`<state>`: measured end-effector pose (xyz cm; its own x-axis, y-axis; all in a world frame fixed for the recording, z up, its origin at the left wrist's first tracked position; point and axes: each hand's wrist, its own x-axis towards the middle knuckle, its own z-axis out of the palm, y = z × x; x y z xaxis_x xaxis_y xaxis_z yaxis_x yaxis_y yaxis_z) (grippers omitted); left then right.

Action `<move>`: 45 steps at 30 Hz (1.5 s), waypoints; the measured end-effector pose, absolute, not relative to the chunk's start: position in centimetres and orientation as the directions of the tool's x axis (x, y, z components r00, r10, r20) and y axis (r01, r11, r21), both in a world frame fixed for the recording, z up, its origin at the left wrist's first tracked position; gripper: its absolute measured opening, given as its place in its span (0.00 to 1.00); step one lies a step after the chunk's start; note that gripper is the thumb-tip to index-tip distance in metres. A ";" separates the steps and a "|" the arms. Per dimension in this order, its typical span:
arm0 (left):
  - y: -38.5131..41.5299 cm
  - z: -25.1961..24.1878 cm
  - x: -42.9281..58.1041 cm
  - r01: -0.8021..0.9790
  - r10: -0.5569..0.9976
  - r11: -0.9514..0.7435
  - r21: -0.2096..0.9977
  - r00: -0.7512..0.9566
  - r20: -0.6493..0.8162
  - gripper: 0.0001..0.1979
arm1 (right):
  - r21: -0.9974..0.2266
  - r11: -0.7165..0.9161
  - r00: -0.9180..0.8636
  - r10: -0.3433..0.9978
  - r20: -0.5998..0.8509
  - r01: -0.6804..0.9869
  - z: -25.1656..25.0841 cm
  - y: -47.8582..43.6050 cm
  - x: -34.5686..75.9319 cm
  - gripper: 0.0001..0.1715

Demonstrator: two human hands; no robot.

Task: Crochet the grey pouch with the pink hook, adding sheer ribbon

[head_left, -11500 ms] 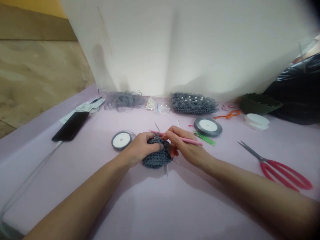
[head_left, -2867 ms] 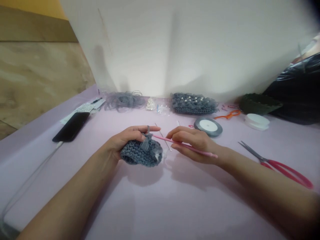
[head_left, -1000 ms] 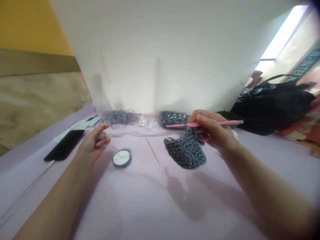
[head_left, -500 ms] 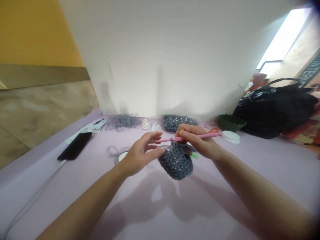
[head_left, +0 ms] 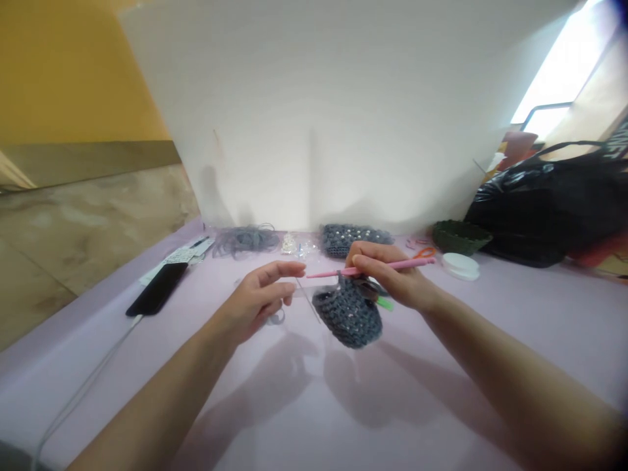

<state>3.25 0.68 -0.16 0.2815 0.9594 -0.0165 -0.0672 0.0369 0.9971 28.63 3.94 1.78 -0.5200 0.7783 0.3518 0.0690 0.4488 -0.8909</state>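
One pink crochet hook (head_left: 407,263), tip hidden, right fingers (head_left: 370,263) pinching it, left fingers (head_left: 279,269) open

You're at a home-style craft corner, by the look of it. Your pink crochet hook (head_left: 370,267) and the lilac-covered counter (head_left: 88,386) show it, along with a bundle of grey organza ribbon (head_left: 244,241), a pearl-studded crochet pouch (head_left: 356,240), a green crochet basket (head_left: 460,237), a smartphone (head_left: 157,289) and a black plastic bag (head_left: 540,216).
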 end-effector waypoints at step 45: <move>2.4 -4.6 -5.0 0.808 0.901 -0.433 0.401 0.396 0.176 0.21 | -0.787 0.617 -0.170 0.776 0.607 0.006 5.2 4.0 31.2 0.13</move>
